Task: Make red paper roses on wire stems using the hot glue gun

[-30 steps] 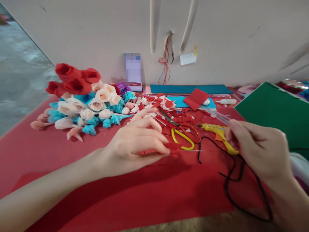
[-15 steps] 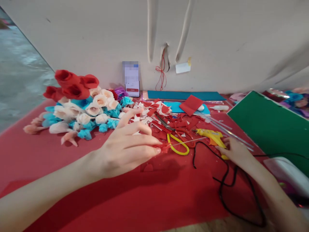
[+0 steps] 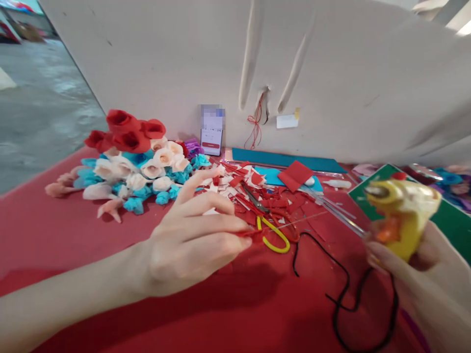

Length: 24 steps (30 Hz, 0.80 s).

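My left hand point(image 3: 198, 240) pinches a small piece of red crepe paper point(image 3: 255, 235) between thumb and fingers. A thin stem point(image 3: 300, 218) runs out from that paper toward the right. Wrapped round the handle of a yellow hot glue gun point(image 3: 412, 206), my right hand point(image 3: 415, 264) holds it up off the table, its nozzle pointing left. The glue gun is blurred by motion. Just behind my left fingertips lie scissors point(image 3: 274, 235) with yellow and red handles, partly over paper scraps point(image 3: 239, 181).
Paper flowers point(image 3: 136, 162) in red, white and blue are heaped at the left. A phone point(image 3: 212, 132) leans on the wall. Black cord point(image 3: 346, 279) loops across the red table at the right, near a green board point(image 3: 371, 189). Clear sticks point(image 3: 342, 215) lie behind.
My right hand has lifted the glue gun off the table, up and closer to me. My left hand keeps its pinch on the red paper. The view has shifted slightly.
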Each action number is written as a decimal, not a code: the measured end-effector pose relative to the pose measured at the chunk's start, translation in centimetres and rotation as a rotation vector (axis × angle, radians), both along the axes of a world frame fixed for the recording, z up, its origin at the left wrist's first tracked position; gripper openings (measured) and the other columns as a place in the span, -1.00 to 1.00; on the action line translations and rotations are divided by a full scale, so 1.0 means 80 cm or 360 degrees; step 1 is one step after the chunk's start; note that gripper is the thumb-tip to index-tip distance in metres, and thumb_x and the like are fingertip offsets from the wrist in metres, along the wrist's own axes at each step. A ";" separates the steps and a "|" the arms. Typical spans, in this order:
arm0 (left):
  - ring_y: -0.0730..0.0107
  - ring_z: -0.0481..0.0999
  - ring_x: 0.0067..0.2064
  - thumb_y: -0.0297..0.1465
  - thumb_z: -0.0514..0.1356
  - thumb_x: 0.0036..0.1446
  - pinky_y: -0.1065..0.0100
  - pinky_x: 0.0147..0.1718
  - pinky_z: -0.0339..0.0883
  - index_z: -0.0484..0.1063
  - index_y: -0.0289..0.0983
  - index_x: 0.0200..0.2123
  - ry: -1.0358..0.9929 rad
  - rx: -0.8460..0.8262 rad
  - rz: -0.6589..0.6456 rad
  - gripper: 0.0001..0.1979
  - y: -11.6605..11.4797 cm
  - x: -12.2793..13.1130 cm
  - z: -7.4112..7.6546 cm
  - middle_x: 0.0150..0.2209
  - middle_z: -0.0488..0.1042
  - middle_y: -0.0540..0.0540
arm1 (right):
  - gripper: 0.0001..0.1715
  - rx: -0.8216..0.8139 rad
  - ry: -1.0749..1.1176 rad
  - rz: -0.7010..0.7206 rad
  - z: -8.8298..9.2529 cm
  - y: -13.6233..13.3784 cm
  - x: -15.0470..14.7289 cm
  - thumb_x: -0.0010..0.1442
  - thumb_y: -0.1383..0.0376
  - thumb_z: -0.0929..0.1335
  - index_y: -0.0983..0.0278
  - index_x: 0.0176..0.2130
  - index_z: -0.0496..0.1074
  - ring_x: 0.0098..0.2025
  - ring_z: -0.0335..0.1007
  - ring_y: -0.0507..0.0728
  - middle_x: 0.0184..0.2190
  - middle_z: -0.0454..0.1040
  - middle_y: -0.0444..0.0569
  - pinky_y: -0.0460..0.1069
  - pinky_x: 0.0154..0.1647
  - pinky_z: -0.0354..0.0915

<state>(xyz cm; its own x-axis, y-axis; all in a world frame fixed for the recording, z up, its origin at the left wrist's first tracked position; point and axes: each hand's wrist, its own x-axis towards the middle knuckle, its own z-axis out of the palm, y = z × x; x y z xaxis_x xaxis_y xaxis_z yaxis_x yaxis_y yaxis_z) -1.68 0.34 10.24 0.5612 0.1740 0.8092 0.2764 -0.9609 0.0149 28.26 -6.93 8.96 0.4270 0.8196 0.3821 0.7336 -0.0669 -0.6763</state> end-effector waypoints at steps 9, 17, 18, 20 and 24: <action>0.45 0.40 -0.38 -0.57 0.27 -0.08 0.00 0.08 0.13 0.44 -0.25 -0.55 -0.0207 -0.0204 0.0140 -0.88 -0.018 0.009 -0.006 -0.50 0.53 0.12 | -0.70 0.0014 -0.0275 -0.0238 -0.014 -0.027 -0.077 -0.07 0.13 0.35 0.15 -0.44 0.12 -0.69 0.21 0.07 -0.65 0.24 -0.18 -0.04 -0.72 0.20; 0.46 0.40 -0.37 -0.55 0.23 -0.03 0.00 0.10 0.12 0.43 -0.24 -0.56 -0.0205 -0.0278 0.0161 -0.86 -0.018 0.008 -0.005 -0.50 0.53 0.12 | -0.69 0.0061 -0.0572 -0.0262 -0.029 -0.032 -0.071 0.00 0.17 0.34 0.14 -0.52 0.07 -0.73 0.08 0.07 -0.75 0.15 -0.20 -0.01 -0.72 0.12; 0.45 0.40 -0.37 -0.56 0.23 -0.04 -0.01 0.09 0.12 0.43 -0.24 -0.56 -0.0206 -0.0284 0.0168 -0.86 -0.018 0.008 -0.005 -0.51 0.52 0.12 | -0.69 0.0072 -0.0585 -0.0264 -0.029 -0.032 -0.072 0.01 0.16 0.33 0.15 -0.52 0.07 -0.73 0.09 0.07 -0.75 0.16 -0.20 -0.01 -0.71 0.12; 0.44 0.40 -0.37 -0.57 0.25 -0.07 -0.03 0.10 0.11 0.44 -0.25 -0.55 -0.0185 -0.0284 0.0160 -0.87 -0.018 0.007 -0.004 -0.51 0.52 0.12 | -0.69 0.0069 -0.0603 -0.0260 -0.029 -0.032 -0.075 0.02 0.16 0.32 0.15 -0.53 0.07 -0.72 0.08 0.07 -0.74 0.14 -0.20 0.00 -0.70 0.11; 0.43 0.41 -0.35 -0.56 0.26 -0.07 -0.08 0.14 0.03 0.45 -0.26 -0.52 -0.0162 -0.0285 0.0153 -0.90 -0.018 0.005 -0.004 -0.50 0.52 0.10 | -0.71 0.0003 -0.0609 -0.0268 -0.025 -0.033 -0.076 0.04 0.15 0.29 0.15 -0.53 0.06 -0.70 0.12 0.09 -0.73 0.12 -0.20 0.00 -0.69 0.11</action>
<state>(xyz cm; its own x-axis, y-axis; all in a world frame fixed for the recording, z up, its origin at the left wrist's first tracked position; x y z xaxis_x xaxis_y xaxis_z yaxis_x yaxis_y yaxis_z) -1.25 -1.10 9.91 0.4521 0.3686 0.8122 0.3549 -0.9098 0.2153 22.21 -9.61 6.93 0.3816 0.7496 0.5408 0.9111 -0.2061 -0.3570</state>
